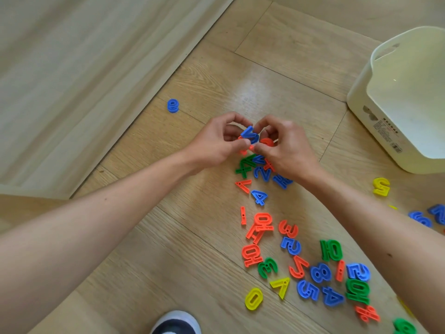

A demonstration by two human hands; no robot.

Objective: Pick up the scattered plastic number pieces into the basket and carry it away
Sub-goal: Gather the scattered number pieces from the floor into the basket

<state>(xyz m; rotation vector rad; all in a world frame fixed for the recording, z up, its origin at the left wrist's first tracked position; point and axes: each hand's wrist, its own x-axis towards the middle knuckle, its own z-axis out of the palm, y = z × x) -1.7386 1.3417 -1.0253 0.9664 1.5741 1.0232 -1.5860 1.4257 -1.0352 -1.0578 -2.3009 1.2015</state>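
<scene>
Nearest of all, at the bottom edge below my arms, is the toe of a dark and white shoe [176, 321] on the pale wooden floor [209, 227]. Both bare forearms reach forward and my hands meet above a heap of plastic number pieces [301, 261]. My left hand [216, 143] and right hand [289, 148] face each other, fingertips curled inward and pinching a small bunch of pieces between them: a blue piece [250, 135] on top and orange ones [267, 142] beneath.

Just under my fingers lie a green plus sign [243, 170], a blue 2 [263, 174], an orange 7 [244, 185] and a blue 4 [259, 196]. Closer to me than my hands, the pieces spread in orange, blue, green and yellow; among them I can read 3, 5, 8, 4, a yellow 0 [253, 298] and a yellow 7 [281, 286]. One blue piece [173, 106] sits alone, well apart to the left of my fingers, near a pale raised board. A yellow piece [381, 186] lies off to the right.

Beyond my right hand stands the white basket [375, 112], open at the top with a slot handle; what shows of its inside holds no pieces. A printed label and barcode sit on its side, too small to read.
</scene>
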